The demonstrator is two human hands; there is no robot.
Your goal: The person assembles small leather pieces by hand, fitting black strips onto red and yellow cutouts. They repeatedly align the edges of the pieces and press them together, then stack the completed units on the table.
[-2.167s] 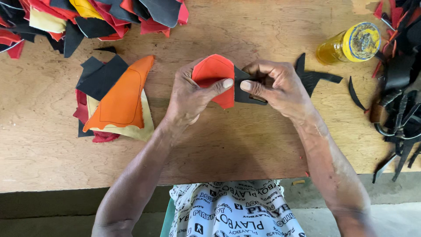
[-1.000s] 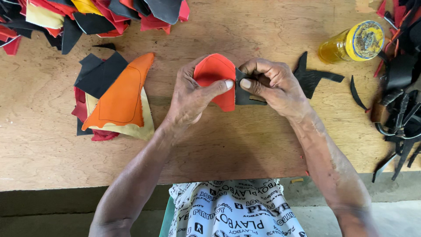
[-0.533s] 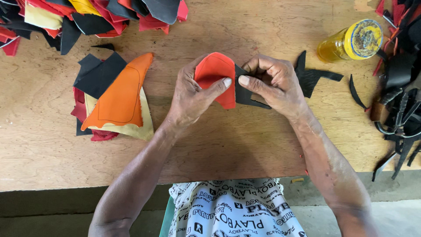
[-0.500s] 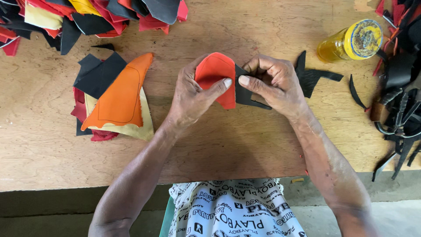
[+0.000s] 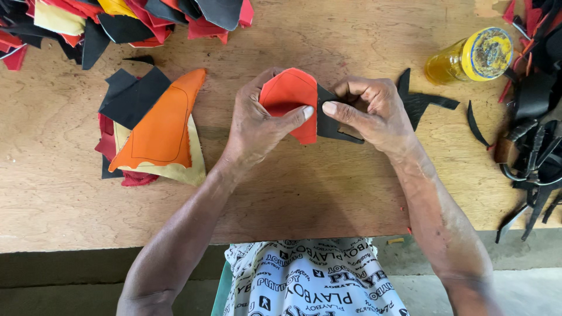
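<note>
My left hand [image 5: 257, 120] grips a curved orange-red leather piece [image 5: 288, 96], thumb pressed on its right edge. My right hand [image 5: 372, 111] pinches a black leather piece [image 5: 328, 120] that sits against the orange-red piece's right side. Both thumbs meet at the seam between the two pieces, above the middle of the wooden table [image 5: 293, 187].
A stack of cut leather lies at left, topped by an orange piece [image 5: 161, 126] and black scraps [image 5: 132, 96]. More red, black and yellow offcuts [image 5: 123, 17] line the far edge. A yellow glue bottle [image 5: 468, 55] lies at right, beside black strips and scissors [image 5: 533, 158].
My hands and the two joined pieces have barely shifted; my right thumb has slid slightly along the black piece's edge.
</note>
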